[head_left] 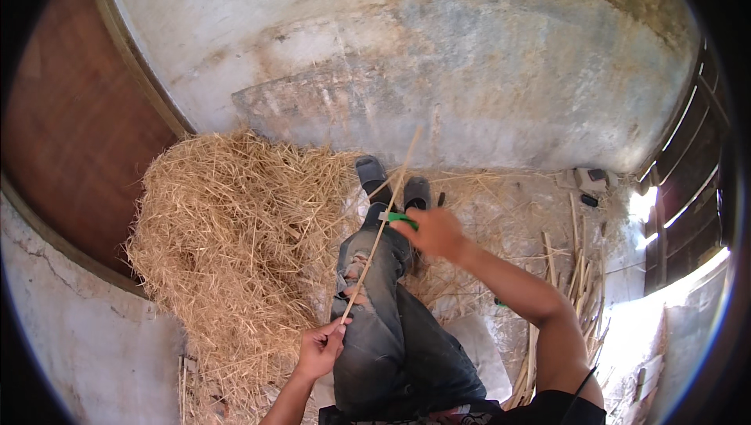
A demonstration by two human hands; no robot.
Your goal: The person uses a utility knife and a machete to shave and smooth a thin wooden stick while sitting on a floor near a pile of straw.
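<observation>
Between the thumb and fingers of my left hand [319, 352] is the lower end of a long, thin, pale bamboo strip [364, 278]. The strip slants up and away over my legs, its far end near the wall. My right hand [438, 234] is closed round a green-handled knife [402, 218], which reaches left to the strip above my shins. The short pale blade lies at the strip; whether it cuts into it is too small to tell. My legs, in torn dark trousers [375, 339], are stretched forward and crossed beneath both hands.
A big heap of straw [227, 237] lies to the left against the stained wall [438, 57]. Long bamboo sticks [580, 288] lie along the right side. Near the far right corner, a small black object [589, 200] rests by a block [588, 181].
</observation>
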